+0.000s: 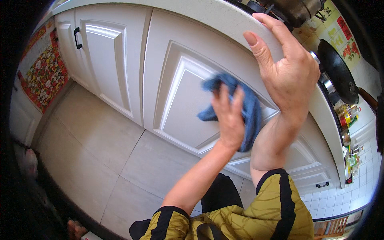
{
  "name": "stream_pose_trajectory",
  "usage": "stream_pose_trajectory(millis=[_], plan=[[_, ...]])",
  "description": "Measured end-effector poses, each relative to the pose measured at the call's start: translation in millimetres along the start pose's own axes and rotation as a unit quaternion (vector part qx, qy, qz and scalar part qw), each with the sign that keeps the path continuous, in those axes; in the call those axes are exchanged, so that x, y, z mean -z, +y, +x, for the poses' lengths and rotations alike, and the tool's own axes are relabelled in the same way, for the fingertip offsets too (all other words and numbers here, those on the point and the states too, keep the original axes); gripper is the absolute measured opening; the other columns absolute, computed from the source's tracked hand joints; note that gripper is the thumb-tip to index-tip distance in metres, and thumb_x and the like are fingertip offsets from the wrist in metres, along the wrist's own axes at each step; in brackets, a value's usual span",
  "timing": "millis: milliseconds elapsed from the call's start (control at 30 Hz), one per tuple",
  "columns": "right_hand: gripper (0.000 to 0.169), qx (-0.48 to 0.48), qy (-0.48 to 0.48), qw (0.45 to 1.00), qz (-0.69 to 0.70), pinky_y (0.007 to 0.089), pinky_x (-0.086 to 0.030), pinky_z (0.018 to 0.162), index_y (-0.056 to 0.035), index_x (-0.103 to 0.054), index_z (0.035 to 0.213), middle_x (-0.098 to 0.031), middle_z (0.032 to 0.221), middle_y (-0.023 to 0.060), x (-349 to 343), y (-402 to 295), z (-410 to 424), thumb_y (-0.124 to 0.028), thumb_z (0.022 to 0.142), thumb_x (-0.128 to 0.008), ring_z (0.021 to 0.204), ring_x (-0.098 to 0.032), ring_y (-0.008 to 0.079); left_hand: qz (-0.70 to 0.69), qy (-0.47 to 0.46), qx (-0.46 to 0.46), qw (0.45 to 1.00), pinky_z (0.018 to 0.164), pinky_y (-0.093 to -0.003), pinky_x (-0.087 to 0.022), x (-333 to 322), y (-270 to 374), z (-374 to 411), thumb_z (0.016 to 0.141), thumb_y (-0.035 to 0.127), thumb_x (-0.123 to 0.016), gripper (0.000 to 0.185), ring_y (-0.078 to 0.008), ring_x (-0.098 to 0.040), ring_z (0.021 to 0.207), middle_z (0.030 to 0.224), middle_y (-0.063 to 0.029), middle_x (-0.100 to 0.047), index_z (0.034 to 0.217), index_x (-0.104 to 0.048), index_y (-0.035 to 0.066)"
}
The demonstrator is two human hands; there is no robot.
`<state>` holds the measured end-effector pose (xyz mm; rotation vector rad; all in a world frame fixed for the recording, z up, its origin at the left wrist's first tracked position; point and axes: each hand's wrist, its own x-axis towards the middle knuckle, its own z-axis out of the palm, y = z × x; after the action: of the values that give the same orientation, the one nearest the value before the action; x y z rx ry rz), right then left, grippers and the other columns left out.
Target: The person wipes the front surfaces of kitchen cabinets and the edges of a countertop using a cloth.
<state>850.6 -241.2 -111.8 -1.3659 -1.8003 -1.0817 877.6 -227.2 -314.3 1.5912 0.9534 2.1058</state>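
Observation:
My left hand (229,117), blurred, presses a blue cloth (252,111) against the raised panel of a white cabinet door (186,102). The cloth is bunched, with loose folds on both sides of the fingers. Higher up, my right hand (285,66) grips the rounded edge of the pale countertop (204,15), its thumb on the front face and a finger over the top. The other fingers of that hand are mostly hidden. Beside it on the counter is a stove, partly cut off.
A dark pot (300,12) and a black frying pan (339,72) are by the right hand. Bottles (349,120) stand farther along the counter. Another cabinet door with a black handle (78,38) is at the left. Grey floor tiles (90,144) lie below.

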Motion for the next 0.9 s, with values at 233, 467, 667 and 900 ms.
stream_pose_trajectory(millis=[233,467,667,900], plan=[[0.036,0.048,0.022,0.998,-0.016,0.0326,-0.05,0.07,-0.0215,-0.064,0.111,-0.067,0.091,0.0085,-8,5,-11,-0.035,0.078,-0.065,0.083,-0.066,0.0275,0.047,-0.05,-0.068,0.995,0.108,-0.0511,-0.015,5,1,-18,0.081,0.024,-0.061,0.042,-0.0366,-0.025,0.134,0.14,-0.0158,-0.039,0.123,-0.056,0.019],[0.043,0.072,-0.008,0.997,0.027,0.0336,-0.05,0.08,-0.0169,-0.059,0.119,-0.064,0.105,0.0094,-12,8,-14,-0.014,0.077,-0.063,0.095,-0.063,0.0263,-0.035,-0.016,-0.048,0.998,0.106,-0.0514,-0.021,7,-1,-10,0.079,0.025,-0.063,0.042,-0.037,-0.031,0.13,0.136,-0.0162,-0.043,0.12,-0.058,0.018],[0.053,0.08,-0.061,0.992,0.07,0.0344,-0.049,0.088,-0.0129,-0.055,0.126,-0.061,0.117,0.0102,-5,9,-10,0.003,0.076,-0.061,0.105,-0.06,0.0252,-0.021,-0.006,-0.077,0.997,0.099,-0.0502,-0.031,13,-6,-13,0.081,0.015,-0.056,0.036,-0.0365,-0.04,0.123,0.13,-0.015,-0.049,0.117,-0.059,0.019],[0.059,0.067,-0.11,0.989,0.077,0.0331,-0.046,0.094,-0.0115,-0.051,0.131,-0.059,0.123,0.0102,-4,9,-11,0.01,0.076,-0.057,0.111,-0.057,0.0221,-0.081,-0.056,-0.012,0.995,0.099,-0.0495,-0.033,27,-2,-18,0.076,0.009,-0.06,0.043,-0.0379,-0.042,0.122,0.132,-0.0153,-0.047,0.118,-0.058,0.017]])
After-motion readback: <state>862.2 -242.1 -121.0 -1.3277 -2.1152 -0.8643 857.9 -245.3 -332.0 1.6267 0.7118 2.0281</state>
